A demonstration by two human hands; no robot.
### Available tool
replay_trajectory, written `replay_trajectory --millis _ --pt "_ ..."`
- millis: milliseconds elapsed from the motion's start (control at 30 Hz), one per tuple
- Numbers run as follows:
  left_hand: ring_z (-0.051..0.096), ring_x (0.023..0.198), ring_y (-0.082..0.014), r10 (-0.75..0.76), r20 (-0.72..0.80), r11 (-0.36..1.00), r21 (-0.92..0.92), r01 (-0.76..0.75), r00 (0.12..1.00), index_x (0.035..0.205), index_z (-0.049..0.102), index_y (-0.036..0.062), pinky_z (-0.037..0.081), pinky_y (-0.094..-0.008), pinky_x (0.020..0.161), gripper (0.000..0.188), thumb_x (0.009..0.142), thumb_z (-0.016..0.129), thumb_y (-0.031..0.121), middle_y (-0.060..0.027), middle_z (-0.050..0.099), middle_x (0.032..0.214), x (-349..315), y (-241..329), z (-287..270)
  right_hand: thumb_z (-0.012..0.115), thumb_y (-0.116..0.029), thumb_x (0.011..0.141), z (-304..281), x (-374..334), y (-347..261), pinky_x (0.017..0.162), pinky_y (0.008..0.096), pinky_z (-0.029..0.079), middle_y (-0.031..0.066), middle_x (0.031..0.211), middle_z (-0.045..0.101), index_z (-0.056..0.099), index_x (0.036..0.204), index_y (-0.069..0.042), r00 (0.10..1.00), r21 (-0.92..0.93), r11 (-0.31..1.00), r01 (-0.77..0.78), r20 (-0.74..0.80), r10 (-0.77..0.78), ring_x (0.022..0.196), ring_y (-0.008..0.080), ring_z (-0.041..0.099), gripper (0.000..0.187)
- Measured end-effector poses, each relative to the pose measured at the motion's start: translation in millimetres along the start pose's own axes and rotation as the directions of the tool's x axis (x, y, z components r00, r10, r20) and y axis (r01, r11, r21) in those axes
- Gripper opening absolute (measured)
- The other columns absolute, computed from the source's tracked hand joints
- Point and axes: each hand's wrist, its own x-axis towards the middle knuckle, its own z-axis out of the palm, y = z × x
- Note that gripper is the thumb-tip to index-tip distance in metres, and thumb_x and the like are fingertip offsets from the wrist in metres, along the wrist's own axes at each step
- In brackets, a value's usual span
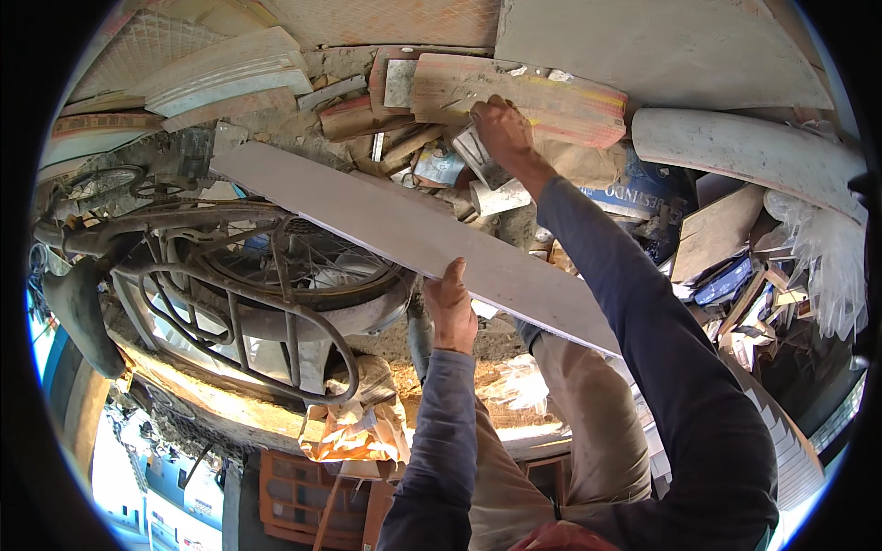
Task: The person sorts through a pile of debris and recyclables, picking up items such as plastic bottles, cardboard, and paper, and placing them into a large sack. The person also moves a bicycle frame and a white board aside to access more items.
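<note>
Head view, left hand (pixel 450 308) gripping long grey tile (pixel 404 230)

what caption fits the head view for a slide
Left hand grips a long grey board while right hand reaches into stacked tile scraps beside a bicycle.

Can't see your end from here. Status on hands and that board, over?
Left hand gripping long grey board at near edge. Right hand on small tile piece in rubble pile. Bicycle under board's left end.
</note>
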Motion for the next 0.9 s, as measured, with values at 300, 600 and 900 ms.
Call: replay_trajectory --millis 300,600,900 --pt "0.062 0.108 -0.0223 -0.041 -0.015 0.998 -0.038 0.040 0.999 0.129 0.056 -0.0058 0.048 -0.0360 0.099 0.039 0.093 0.064 0.007 -0.0108 0.065 0.120 3 -5 -1 0.064 -0.026 0.095 55 92 32 0.097 0.0476 0.052 0.0144 0.118 0.069 0.072 0.117 -0.013 0.956 -0.016 0.982 0.189 0.230 -0.180 0.113 0.0343 0.066 0.027" --pt "0.065 0.096 -0.0189 -0.029 -0.030 0.998 -0.063 0.027 0.999 0.119 0.064 -0.0036 0.053 -0.0336 0.087 0.031 0.090 0.068 0.007 -0.0069 0.068 0.109 5 -5 3 0.069 -0.031 0.094 -34 -17 20 0.088 0.0474 0.055 0.0160 0.102 0.069 0.067 0.113 -0.004 0.964 0.239 0.951 -0.196 0.227 0.141 0.098 0.0317 0.069 0.033" --pt "0.065 0.100 -0.0208 -0.016 0.048 0.993 -0.118 0.022 0.999 0.116 0.065 -0.0047 0.052 -0.0357 0.090 0.029 0.090 0.067 0.009 -0.0085 0.068 0.109 3 -7 7 0.059 -0.031 0.094 -15 -51 49 0.084 0.0562 0.053 0.0278 0.105 0.070 0.064 0.113 -0.003 0.905 0.045 0.969 -0.242 0.371 0.209 0.098 0.0466 0.068 0.034"
